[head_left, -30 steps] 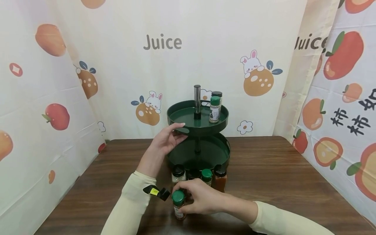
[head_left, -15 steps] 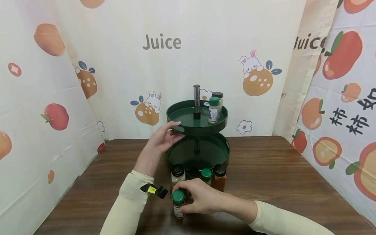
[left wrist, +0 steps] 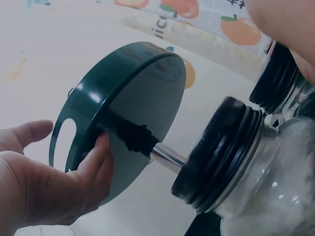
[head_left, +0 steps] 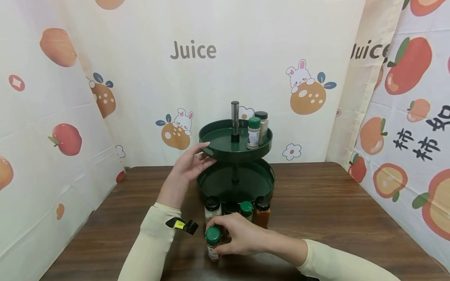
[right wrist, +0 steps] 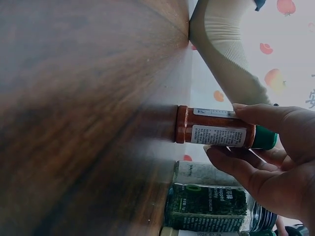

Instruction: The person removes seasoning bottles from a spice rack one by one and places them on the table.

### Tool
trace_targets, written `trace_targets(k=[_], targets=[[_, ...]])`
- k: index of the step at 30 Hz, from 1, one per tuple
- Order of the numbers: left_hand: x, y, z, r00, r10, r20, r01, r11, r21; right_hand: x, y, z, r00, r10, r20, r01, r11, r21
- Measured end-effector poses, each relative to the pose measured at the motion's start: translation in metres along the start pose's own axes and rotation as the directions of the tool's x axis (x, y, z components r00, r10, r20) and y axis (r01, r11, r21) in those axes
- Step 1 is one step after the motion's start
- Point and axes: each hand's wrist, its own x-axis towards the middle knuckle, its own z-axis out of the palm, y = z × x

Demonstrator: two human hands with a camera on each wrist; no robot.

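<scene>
My left hand (head_left: 188, 168) grips the left front rim of the upper tray of a dark green two-tier rotating rack (head_left: 242, 157), thumb at the rim and fingers underneath. In the left wrist view, the rim (left wrist: 91, 98) runs between thumb and fingers beside its handle slot. My right hand (head_left: 242, 236) pinches a small green-capped spice jar (head_left: 213, 246). The right wrist view shows reddish spice in that jar (right wrist: 219, 129), its base at the tabletop. On the upper tray stand a green-capped jar (head_left: 253, 134) and a black-capped jar (head_left: 263, 127).
Several jars stand before the rack, among them a black-capped one (head_left: 212, 210), a green-capped one (head_left: 247, 210) and one with orange-red powder (head_left: 262, 216). The lower tray (head_left: 253, 183) is close behind them. Printed curtains (head_left: 256, 47) surround the wooden table (head_left: 316, 210).
My left hand has moved slightly left with the tray's rim. The upper tray has turned, its green-capped jar shifting left and its black-capped jar right. The right hand stays nearly still.
</scene>
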Motion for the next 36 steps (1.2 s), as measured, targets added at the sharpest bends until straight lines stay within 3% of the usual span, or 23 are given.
trace_targets(k=[10, 16, 36], targets=[[-0.007, -0.011, 0.020, 1.000, 0.002, -0.019, -0.001, 0.998, 0.060, 0.000, 0.001, 0.001, 1.000, -0.015, -0.010, 0.015, 1.000, -0.013], [-0.010, -0.018, 0.029, 1.000, 0.010, -0.012, -0.009, 0.999, 0.050, 0.000, 0.000, 0.001, 1.000, 0.007, -0.007, -0.007, 1.000, -0.008], [-0.007, -0.013, 0.022, 0.998, 0.012, 0.062, -0.020, 0.993, 0.118, -0.001, 0.002, 0.001, 1.000, -0.015, -0.007, 0.015, 1.000, -0.016]])
